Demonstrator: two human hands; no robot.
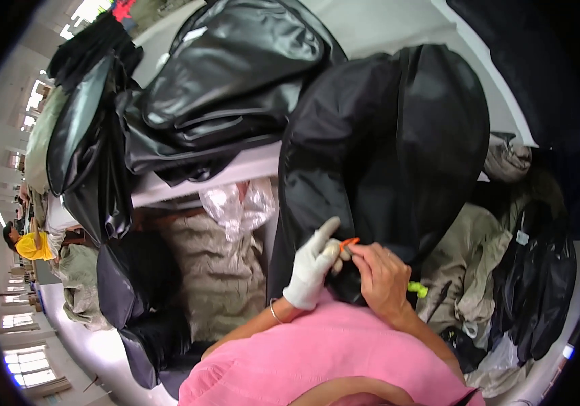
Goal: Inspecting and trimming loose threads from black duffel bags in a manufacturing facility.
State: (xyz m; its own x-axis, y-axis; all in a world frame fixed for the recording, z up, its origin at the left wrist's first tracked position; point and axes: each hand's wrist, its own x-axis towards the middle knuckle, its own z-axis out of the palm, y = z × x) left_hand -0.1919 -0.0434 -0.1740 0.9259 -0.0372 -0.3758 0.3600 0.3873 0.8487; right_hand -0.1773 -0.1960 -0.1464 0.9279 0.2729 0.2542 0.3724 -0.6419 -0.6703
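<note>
My left hand (313, 265), in a white glove, is in front of my chest with its index finger stretched out. Its other fingers curl in toward my right hand; what they hold, if anything, cannot be made out. My bare right hand (381, 274) pinches a small orange piece (349, 241) between thumb and fingers, right at the gloved fingertips. Its exact kind is too small to tell. Directly beyond both hands, a large black fabric cover (411, 142) with a curved seam is draped over the table edge and hangs down toward my lap.
Glossy black covers (229, 68) are heaped on the pale table (384, 24) at far left. Clear plastic (242, 206) and crumpled beige cloth (219, 271) lie to the left. Beige fabric (469, 260) and black pieces (537, 277) are piled right. A person in yellow (33, 245) is far left.
</note>
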